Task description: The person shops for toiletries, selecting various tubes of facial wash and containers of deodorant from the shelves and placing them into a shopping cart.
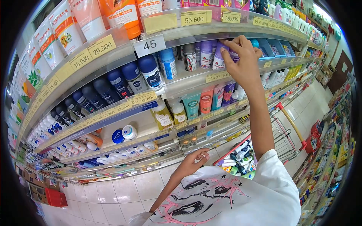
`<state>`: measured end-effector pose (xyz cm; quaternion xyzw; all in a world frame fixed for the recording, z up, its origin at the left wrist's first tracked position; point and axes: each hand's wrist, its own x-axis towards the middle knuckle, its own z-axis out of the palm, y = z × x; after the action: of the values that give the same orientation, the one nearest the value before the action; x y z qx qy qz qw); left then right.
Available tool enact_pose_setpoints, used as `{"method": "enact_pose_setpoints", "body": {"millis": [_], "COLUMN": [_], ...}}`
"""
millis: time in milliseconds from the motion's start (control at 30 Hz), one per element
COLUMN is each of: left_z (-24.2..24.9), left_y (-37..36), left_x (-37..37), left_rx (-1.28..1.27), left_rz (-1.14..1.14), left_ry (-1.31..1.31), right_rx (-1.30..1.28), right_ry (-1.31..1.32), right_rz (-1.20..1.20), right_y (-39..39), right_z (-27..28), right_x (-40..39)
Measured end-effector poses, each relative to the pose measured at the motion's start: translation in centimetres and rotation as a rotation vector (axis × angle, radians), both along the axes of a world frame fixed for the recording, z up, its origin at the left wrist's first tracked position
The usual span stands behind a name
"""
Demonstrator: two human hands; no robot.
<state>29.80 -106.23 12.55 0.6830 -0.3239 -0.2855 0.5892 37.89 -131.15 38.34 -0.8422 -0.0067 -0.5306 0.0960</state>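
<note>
My right hand (pixel 243 58) reaches up to the deodorant shelf, its thumb and forefinger closed at the cap of a purple-capped roll-on deodorant (pixel 218 58). A similar purple-capped deodorant (pixel 206 54) stands just left of it, and part of another shows behind my fingers. Further left are a dark-capped bottle (pixel 189 57) and a blue-capped roll-on (pixel 168 64). Low in front of my body hangs my left hand (pixel 193 162), with its fingers loosely bent and apart and nothing in it.
Price labels (pixel 218 77) run along the shelf edges. Tubes (pixel 206 101) and bottles fill the shelf below. A shopping cart (pixel 281 132) stands at right, near a pile of bottles (pixel 241 156). A red basket (pixel 55 197) sits on the floor at lower left.
</note>
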Motion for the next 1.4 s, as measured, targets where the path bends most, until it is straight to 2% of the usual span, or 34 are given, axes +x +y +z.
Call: {"method": "enact_pose_setpoints", "body": {"millis": [233,400,1400], "left_z": [-0.2,0.1,-0.1], "left_y": [0.1,0.2,0.3], "left_x": [-0.1,-0.2,0.0], "left_rx": [-0.004,0.0,0.022], "left_rz": [-0.008,0.0,-0.008], "left_ry": [0.003,0.0,-0.001], "right_rx": [-0.063,-0.068,-0.017], "right_ry": [-0.009,-0.085,-0.115], "right_rz": [-0.07,-0.016,0.03], "right_y": [0.7,0.5,-0.7], "right_z": [0.2,-0.3,-0.5], "right_x": [0.0,0.2,0.2]}}
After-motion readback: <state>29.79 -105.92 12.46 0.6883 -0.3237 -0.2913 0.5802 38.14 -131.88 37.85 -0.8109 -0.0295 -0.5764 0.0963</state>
